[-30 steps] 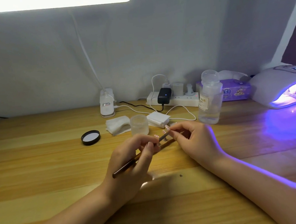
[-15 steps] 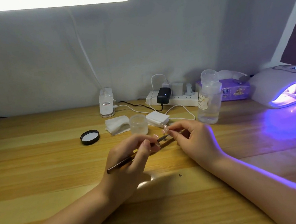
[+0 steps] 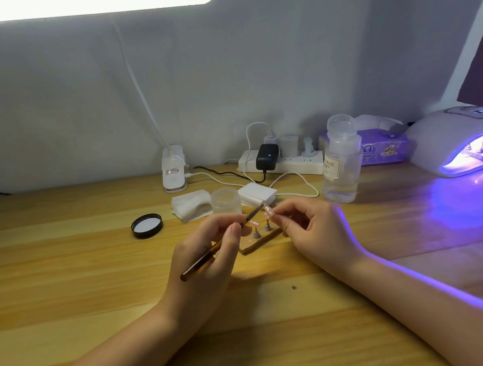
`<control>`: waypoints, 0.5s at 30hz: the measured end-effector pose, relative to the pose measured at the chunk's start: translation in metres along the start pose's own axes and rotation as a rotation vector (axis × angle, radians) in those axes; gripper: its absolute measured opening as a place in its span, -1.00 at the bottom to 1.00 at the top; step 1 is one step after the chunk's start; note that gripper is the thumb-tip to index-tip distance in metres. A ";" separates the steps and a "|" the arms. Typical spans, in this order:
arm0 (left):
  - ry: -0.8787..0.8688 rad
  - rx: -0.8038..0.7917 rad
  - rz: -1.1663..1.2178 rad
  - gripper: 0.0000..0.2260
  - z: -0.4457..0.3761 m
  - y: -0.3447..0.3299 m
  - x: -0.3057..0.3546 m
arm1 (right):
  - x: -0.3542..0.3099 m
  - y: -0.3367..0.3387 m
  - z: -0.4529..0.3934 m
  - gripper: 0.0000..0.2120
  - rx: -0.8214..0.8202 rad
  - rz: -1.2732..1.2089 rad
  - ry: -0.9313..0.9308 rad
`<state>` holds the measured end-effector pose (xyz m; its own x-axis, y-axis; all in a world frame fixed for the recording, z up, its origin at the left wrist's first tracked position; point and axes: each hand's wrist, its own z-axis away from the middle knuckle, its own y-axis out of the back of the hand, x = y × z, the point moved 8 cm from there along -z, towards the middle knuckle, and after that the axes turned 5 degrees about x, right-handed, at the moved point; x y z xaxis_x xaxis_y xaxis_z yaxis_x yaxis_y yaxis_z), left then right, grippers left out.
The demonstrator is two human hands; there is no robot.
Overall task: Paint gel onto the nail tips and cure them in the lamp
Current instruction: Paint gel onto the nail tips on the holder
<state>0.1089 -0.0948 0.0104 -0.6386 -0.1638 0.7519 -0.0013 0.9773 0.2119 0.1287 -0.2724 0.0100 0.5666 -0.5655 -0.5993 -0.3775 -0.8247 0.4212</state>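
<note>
The left hand (image 3: 203, 261) pinches a thin gel brush (image 3: 222, 243) between thumb and fingers, its dark handle slanting down toward the person and its tip raised toward a pink nail tip (image 3: 268, 210). The right hand (image 3: 317, 231) pinches that nail tip, or the small stand under it, between thumb and forefinger; which of the two cannot be told. The brush tip is just beside the nail tip; whether they touch cannot be told. A second pink nail tip (image 3: 253, 224) stands on a small peg just beside the first, over a thin clear base plate (image 3: 260, 245) lying on the wooden table (image 3: 65, 276) between the hands.

Behind the hands, toward the table's far edge, stand a small frosted jar (image 3: 225, 201), a stack of white wipes (image 3: 190, 204), a white adapter block (image 3: 258, 194) and the jar's black lid (image 3: 147, 225), which lies open side up to the left. A clear pump bottle (image 3: 340, 160) labelled NAIL stands to the right of these. Along the far edge lie a white power strip (image 3: 284, 162) with a black plug, a lamp's clip base (image 3: 174, 172) and a purple tissue pack (image 3: 384, 145). At the far right corner the white curing lamp (image 3: 462, 141) glows violet, with more nail tips on a stand inside it.
</note>
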 end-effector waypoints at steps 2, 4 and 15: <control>0.001 0.001 0.012 -0.74 0.001 0.000 0.001 | 0.000 0.000 0.000 -0.90 0.007 -0.002 -0.001; 0.006 -0.014 0.029 -0.75 0.002 -0.002 0.001 | 0.001 0.000 0.000 -0.90 0.010 -0.004 -0.001; -0.023 -0.034 0.129 -0.76 0.003 -0.004 0.006 | 0.003 0.001 0.000 -0.87 0.010 -0.017 -0.025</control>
<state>0.1032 -0.0992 0.0124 -0.6490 -0.0339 0.7600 0.1079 0.9848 0.1361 0.1302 -0.2748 0.0080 0.5543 -0.5518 -0.6231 -0.3755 -0.8339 0.4045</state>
